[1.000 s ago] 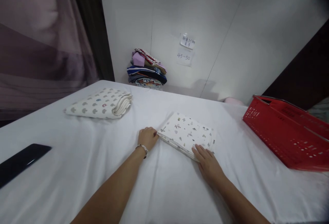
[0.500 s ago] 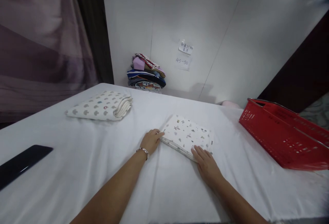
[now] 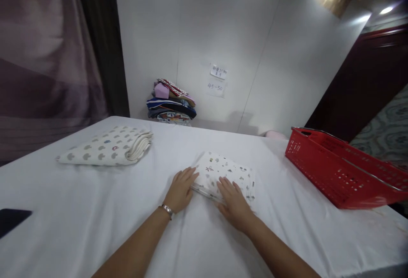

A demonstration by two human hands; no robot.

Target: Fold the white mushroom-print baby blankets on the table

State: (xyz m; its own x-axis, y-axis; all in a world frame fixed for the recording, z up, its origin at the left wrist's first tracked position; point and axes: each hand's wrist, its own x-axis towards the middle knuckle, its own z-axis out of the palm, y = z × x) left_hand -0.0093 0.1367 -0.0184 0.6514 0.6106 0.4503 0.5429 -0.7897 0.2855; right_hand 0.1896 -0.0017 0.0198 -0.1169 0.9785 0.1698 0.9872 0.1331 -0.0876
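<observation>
A folded white cloth point(image 3: 229, 169) with small grey and brown prints lies flat on the white-covered table point(image 3: 134, 222). My left hand point(image 3: 180, 188), with a silver bracelet at the wrist, rests at the cloth's left corner, fingers stretched out along its edge. Over the front part of the cloth lies my right hand point(image 3: 234, 203), its fingers spread on the top layer and the thumb near the front edge. To the left sits another folded cloth point(image 3: 108, 146), white with grey mushroom-like shapes, its layered fold facing right.
A red plastic basket point(image 3: 331, 171) with metal handles stands at the right. At the back, a stack of folded fabrics point(image 3: 172, 103) leans by the wall under paper notes point(image 3: 216, 86). A dark flat object point(image 3: 12, 218) lies at the left edge.
My right hand has slid left and further onto the cloth. My left hand's fingers have straightened at its corner. The view has tilted up and shifted right.
</observation>
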